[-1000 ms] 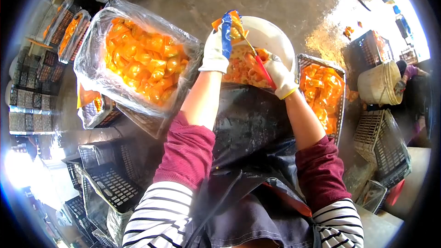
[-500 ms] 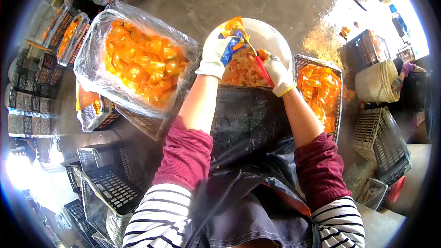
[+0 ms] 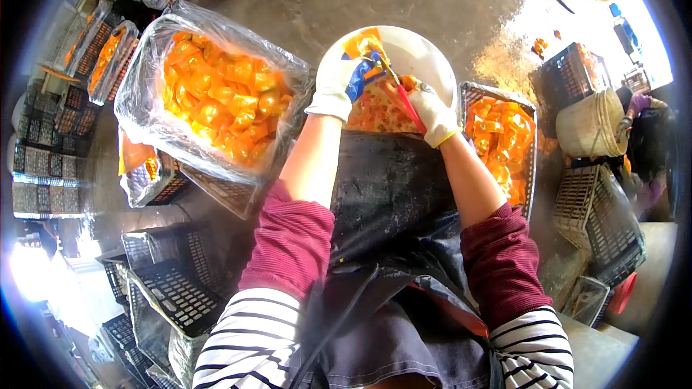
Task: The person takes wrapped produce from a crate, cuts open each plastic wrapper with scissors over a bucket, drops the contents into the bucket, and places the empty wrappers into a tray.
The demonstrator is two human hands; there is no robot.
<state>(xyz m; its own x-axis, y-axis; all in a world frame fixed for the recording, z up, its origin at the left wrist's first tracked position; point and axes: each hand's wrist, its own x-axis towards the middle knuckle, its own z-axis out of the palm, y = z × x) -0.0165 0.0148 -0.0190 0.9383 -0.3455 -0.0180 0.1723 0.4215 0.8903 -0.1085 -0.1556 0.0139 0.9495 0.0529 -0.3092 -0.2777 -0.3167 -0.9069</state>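
Observation:
My left hand (image 3: 337,88), in a white glove with blue fingers, is closed on a shiny orange packet (image 3: 362,42) over the white tub (image 3: 435,65). In my gloved right hand (image 3: 437,117) is a pair of scissors with red handles (image 3: 409,108). Their blades point up and left, against the packet beside my left fingers. Whether the blades have cut into it, I cannot tell. Beneath both hands, the tub holds a wet-looking orange and pale mixture (image 3: 378,112).
On the left stands a plastic-lined crate (image 3: 137,112) full of orange packets (image 3: 223,101). Another crate (image 3: 534,173) of packets is on the right. Empty black crates (image 3: 173,295) stack at lower left. Far right, a co-worker's gloved hand (image 3: 624,128) touches a whitish bucket (image 3: 587,126).
My right hand and the scissors have shifted very slightly up. The packet stays in my left hand at nearly the same spot.

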